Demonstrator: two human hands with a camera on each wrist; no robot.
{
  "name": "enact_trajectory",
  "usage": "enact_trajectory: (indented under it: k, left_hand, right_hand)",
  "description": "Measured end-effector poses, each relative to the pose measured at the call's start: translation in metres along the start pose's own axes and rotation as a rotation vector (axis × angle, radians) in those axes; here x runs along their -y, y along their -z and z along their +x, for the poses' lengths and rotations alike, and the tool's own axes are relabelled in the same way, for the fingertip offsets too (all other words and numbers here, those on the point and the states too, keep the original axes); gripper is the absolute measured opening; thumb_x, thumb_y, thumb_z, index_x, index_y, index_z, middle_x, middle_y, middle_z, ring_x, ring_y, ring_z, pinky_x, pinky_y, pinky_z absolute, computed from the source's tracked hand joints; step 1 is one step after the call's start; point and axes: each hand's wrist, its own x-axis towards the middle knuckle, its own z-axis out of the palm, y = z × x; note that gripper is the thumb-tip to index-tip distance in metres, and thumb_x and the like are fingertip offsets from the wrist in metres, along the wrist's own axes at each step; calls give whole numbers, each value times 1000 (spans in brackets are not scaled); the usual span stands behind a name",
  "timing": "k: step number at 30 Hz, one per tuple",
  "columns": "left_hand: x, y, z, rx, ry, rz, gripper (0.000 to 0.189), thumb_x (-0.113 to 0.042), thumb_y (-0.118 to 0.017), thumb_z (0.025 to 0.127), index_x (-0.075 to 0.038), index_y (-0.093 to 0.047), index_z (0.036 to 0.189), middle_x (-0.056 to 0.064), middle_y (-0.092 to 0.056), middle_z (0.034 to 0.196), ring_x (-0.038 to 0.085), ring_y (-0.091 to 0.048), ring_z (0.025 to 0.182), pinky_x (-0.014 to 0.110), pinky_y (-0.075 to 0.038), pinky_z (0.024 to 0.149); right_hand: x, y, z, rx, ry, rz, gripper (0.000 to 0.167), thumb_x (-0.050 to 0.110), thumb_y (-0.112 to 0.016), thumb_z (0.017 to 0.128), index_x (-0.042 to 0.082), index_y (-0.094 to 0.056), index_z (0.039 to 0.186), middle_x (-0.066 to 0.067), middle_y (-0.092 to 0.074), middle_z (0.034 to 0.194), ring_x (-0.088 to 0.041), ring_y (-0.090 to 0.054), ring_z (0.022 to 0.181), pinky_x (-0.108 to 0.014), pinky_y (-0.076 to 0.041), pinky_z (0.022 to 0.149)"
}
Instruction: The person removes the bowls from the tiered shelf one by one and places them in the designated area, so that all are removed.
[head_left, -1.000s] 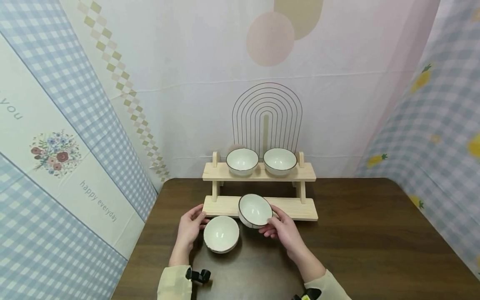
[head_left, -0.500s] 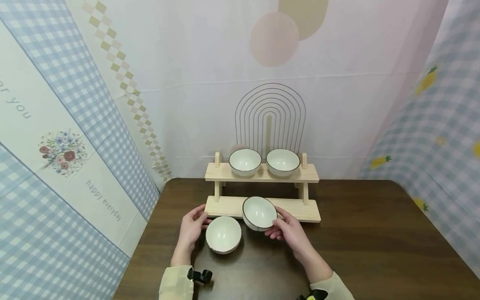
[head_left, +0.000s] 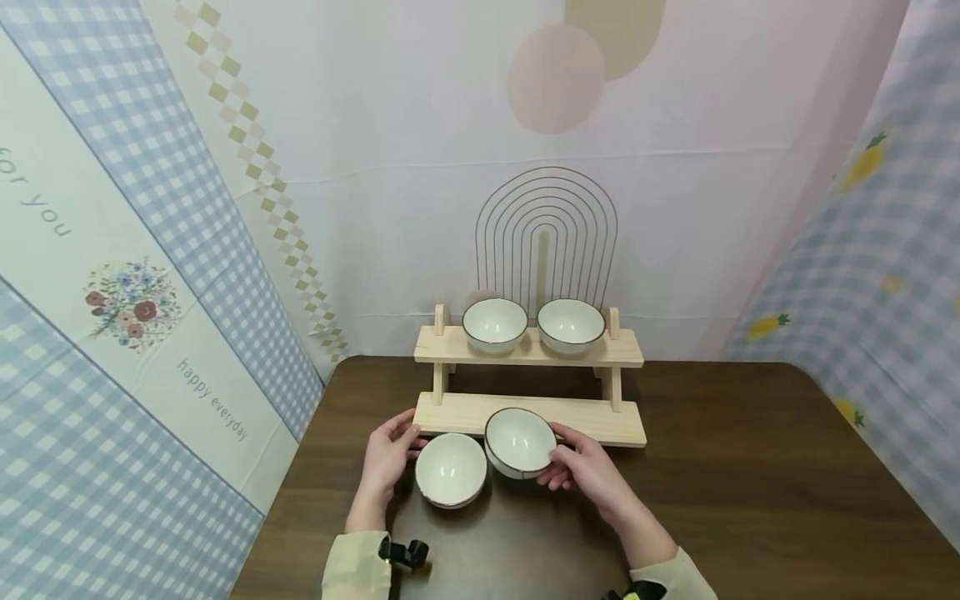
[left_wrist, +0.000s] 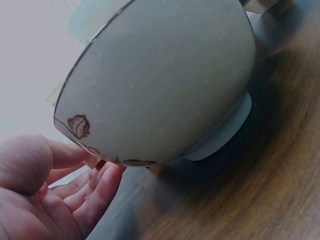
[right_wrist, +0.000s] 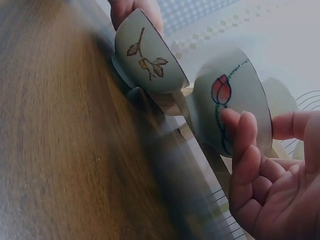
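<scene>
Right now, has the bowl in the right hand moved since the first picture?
Yes. The red-flowered bowl in the right hand has shifted down the head view, against the wooden stand's lower shelf.

Blue-checked cloth [head_left: 187, 221] at left; pale printed backdrop [head_left: 420, 225] behind brown table [head_left: 750, 467].

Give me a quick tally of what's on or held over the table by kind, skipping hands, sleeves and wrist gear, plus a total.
Wooden stand: 1
Bowls: 4 (2 on the stand's upper shelf, 1 on the table, 1 in the right hand)
Total: 5
</scene>
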Motion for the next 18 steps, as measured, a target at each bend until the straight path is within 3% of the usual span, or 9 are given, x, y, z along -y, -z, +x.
enact_trajectory:
  k: [9, 18]
  left_hand:
    - [1, -2, 1, -2, 1, 19, 40, -6, -62, 109, 8, -59, 146, 29, -69, 122, 20, -72, 84, 27, -60, 68]
    - [6, -2, 5, -5, -14, 7, 39, -4, -61, 109, 9, -58, 146, 29, -70, 122, 19, -72, 83, 27, -60, 68]
  right_hand:
    - [-5, 6, 1, 68, -1, -26, 70, 7, -55, 99, -9, -31, 162, -17, -77, 83, -16, -70, 66, -24, -50, 58]
    - [-7, 15, 3, 130, -5, -70, 68, 8, -56, 98, -7, -35, 162, -17, -76, 79, -15, -69, 63, -24, -49, 57]
